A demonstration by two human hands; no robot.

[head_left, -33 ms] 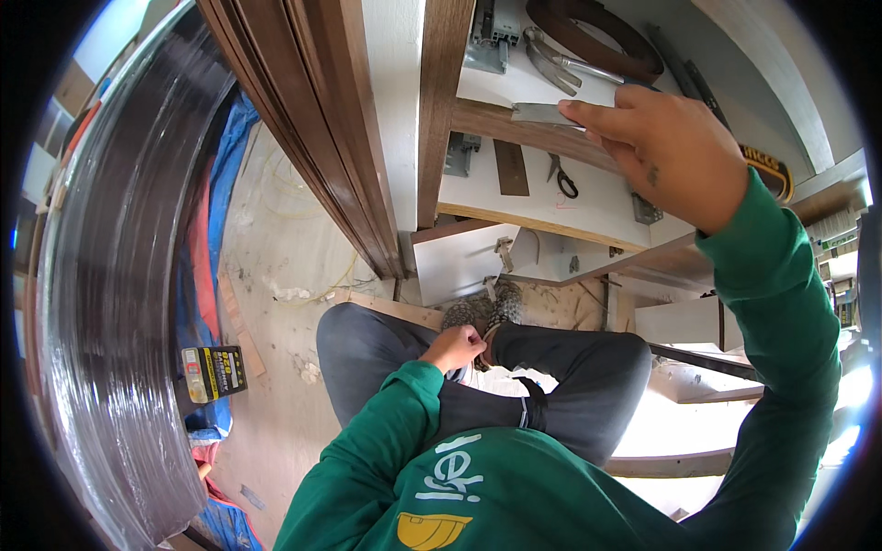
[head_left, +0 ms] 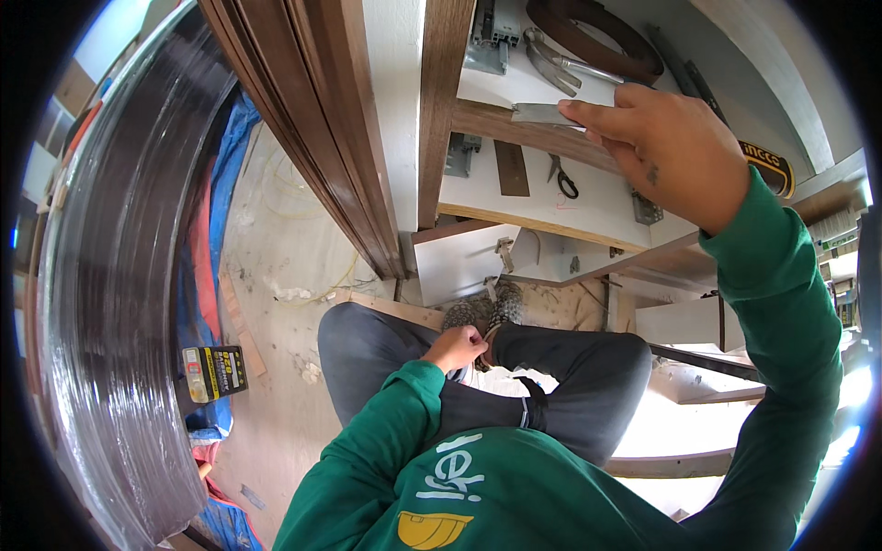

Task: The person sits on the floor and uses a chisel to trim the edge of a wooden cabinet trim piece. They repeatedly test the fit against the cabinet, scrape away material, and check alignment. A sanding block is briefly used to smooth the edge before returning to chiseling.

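My right hand (head_left: 675, 151) is raised at the upper right, its fingers closed on a flat metal scraper blade (head_left: 542, 114). The blade lies along the front edge of a brown-edged shelf (head_left: 491, 119). Just behind it a claw hammer (head_left: 553, 72) rests on the shelf, beside a coil of brown edge banding (head_left: 643, 46). Low between my knees, my left hand (head_left: 457, 349) has its fingers curled together. Whatever they may hold is hidden.
Black-handled scissors (head_left: 564, 178) and a brown strip (head_left: 512, 168) lie on the lower shelf. A white hinged door panel (head_left: 459, 266) hangs below. Film-wrapped dark boards (head_left: 119, 275) stand at left, near a black and yellow box (head_left: 214, 374). Brown door trim (head_left: 303, 110) rises ahead.
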